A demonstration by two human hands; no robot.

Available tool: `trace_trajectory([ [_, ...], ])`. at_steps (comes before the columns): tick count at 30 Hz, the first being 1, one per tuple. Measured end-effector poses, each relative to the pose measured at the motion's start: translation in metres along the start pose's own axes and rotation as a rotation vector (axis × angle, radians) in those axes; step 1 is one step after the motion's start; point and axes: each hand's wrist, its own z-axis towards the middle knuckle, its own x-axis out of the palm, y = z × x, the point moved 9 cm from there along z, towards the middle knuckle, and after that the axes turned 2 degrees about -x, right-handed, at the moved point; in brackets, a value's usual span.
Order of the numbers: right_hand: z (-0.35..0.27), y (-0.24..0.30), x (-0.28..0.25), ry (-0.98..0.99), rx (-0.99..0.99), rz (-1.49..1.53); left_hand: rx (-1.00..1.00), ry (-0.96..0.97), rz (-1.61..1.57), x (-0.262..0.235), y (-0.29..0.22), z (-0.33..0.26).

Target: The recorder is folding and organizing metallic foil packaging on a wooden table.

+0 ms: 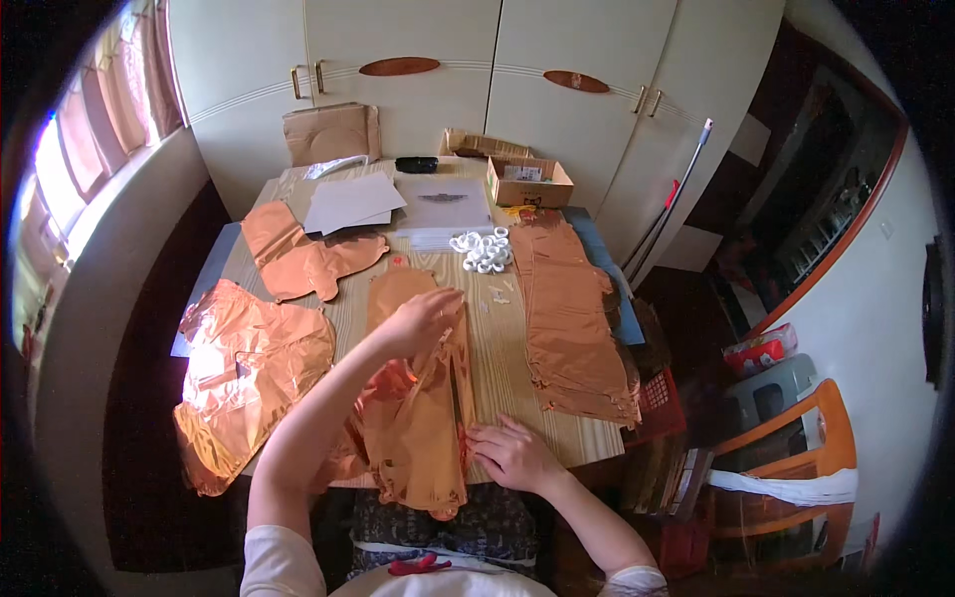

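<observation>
In front of me lies a flat, folded copper-coloured foil balloon, its long creased edge running down its right side and its lower end hanging over the table's near edge. My left hand reaches across its upper part, fingers closed on the foil near the upper right edge. At the lower right edge, my right hand pinches the foil with its fingertips, the outer fingers bent over the wood. The palm of the left hand and what lies beneath it are hidden.
A shiny crumpled foil balloon lies left, with a flatter foil piece behind it. More foil balloons are stacked at right. White rings, paper sheets and a cardboard box stand farther back. A wooden chair is at right.
</observation>
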Motion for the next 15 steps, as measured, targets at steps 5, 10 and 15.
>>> trace_trajectory([
  [5, 0.003, 0.005, -0.002, 0.023, -0.024, 0.015, -0.105, -0.148, -0.598, -0.088, 0.013, -0.053],
  [10, 0.001, -0.008, 0.002, 0.068, -0.017, 0.128, -0.255, 0.067, 0.104, -0.069, 0.025, -0.131],
  [15, 0.018, -0.018, -0.012, -0.016, 0.061, 0.157, -0.067, 0.007, 0.312, -0.038, 0.035, -0.187],
])
